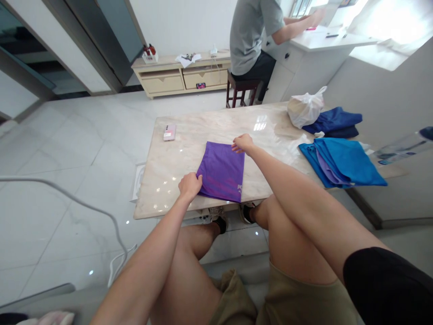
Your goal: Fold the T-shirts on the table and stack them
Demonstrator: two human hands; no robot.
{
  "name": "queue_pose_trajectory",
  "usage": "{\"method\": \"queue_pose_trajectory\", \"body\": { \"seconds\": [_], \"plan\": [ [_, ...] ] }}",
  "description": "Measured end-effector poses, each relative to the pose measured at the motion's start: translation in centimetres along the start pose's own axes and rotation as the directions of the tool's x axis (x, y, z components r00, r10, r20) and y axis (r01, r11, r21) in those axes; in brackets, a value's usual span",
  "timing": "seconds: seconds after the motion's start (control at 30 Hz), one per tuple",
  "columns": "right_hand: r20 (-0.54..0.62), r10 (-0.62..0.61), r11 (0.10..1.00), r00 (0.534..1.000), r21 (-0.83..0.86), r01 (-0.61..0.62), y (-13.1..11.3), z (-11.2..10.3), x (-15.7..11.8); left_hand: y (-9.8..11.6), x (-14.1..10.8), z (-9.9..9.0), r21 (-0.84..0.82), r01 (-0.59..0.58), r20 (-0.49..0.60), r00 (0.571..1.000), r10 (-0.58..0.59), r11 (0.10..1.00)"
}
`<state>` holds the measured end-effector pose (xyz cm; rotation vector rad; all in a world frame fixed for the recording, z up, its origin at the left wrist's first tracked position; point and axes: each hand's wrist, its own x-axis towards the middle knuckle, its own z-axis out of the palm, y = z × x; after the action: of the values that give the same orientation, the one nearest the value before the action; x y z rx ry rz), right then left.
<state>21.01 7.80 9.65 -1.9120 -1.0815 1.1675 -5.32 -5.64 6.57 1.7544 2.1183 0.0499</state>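
Observation:
A folded purple garment (221, 171) with a small pale logo at its lower right corner lies flat on the marble-look table (162, 180). At its lower left edge, my left hand (190, 185) is closed with the thumb on top, pinching the fabric. Over the upper right corner is my right hand (242, 143), its fingers loosely bent and apart, with the tips at the cloth. Whether they press on it I cannot tell.
A pink phone (169, 132) lies at the table's far left. On the right are folded blue garments (352, 160), dark blue cloth (338, 122), a white plastic bag (306, 108) and a clear bottle (402, 146). Beyond, a person (250, 36) sits on a stool at a white counter.

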Motion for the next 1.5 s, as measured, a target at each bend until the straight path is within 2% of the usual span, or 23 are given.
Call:
{"method": "queue_pose_trajectory", "body": {
  "seconds": [0.1,0.3,0.47,0.63,0.7,0.8,0.9,1.0,1.1,1.2,1.37,1.43,1.5],
  "plan": [
    [-0.012,0.001,0.996,1.000,-0.089,-0.002,0.8,-1.7,0.2,-0.2,-0.2,-0.7,0.063,-0.009,0.004,1.000,0.009,0.998],
    [0.084,0.072,0.965,0.994,-0.259,-0.048,2.4,-4.7,-0.2,-1.1,0.1,-0.8,0.097,-0.032,-0.019,0.999,0.034,0.995],
    [0.101,0.093,0.949,0.991,-0.308,-0.058,3.3,-6.7,-1.1,-1.3,0.9,-0.4,0.050,-0.041,0.100,0.994,0.036,0.998],
    [0.145,0.135,0.917,0.980,-0.393,-0.068,4.2,-8.1,-1.6,-2.6,1.1,-1.3,-0.003,0.016,0.308,0.951,-0.014,1.000],
    [0.175,0.151,0.900,0.973,-0.432,-0.063,4.6,-8.5,-1.7,-3.2,1.1,-2.0,-0.060,0.040,0.282,0.959,-0.021,0.997],
    [0.199,0.138,0.884,0.970,-0.467,-0.030,5.4,-8.9,-1.7,-3.5,1.7,-2.5,-0.184,0.044,0.140,0.990,-0.018,0.982],
    [0.228,0.115,0.905,0.967,-0.425,-0.007,6.3,-8.7,-1.8,-2.4,2.6,-1.7,-0.336,0.048,0.040,0.999,-0.037,0.941],
    [0.277,0.110,0.958,0.955,-0.286,-0.028,7.2,-7.8,-1.9,-0.6,3.9,-0.2,-0.471,0.085,0.019,0.996,-0.086,0.878],
    [0.321,0.132,0.986,0.938,-0.142,-0.090,7.7,-6.6,-2.0,1.0,5.0,1.1,-0.570,0.162,0.072,0.986,-0.147,0.805],
    [0.360,0.199,0.980,0.912,-0.081,-0.181,7.9,-5.1,-2.1,1.9,5.4,1.6,-0.636,0.253,0.155,0.967,-0.200,0.729],
    [0.358,0.312,0.945,0.880,-0.208,-0.251,7.6,-3.3,-2.4,2.9,4.4,1.0,-0.708,0.353,0.270,0.936,-0.227,0.612],
    [0.358,0.311,0.943,0.880,-0.228,-0.241,7.5,-2.8,-2.6,3.2,3.9,0.6,-0.731,0.371,0.307,0.928,-0.209,0.574],
    [0.379,0.259,0.958,0.888,-0.216,-0.187,7.4,-2.5,-2.8,3.5,3.4,0.3,-0.747,0.381,0.341,0.923,-0.178,0.546]
  ]
}}
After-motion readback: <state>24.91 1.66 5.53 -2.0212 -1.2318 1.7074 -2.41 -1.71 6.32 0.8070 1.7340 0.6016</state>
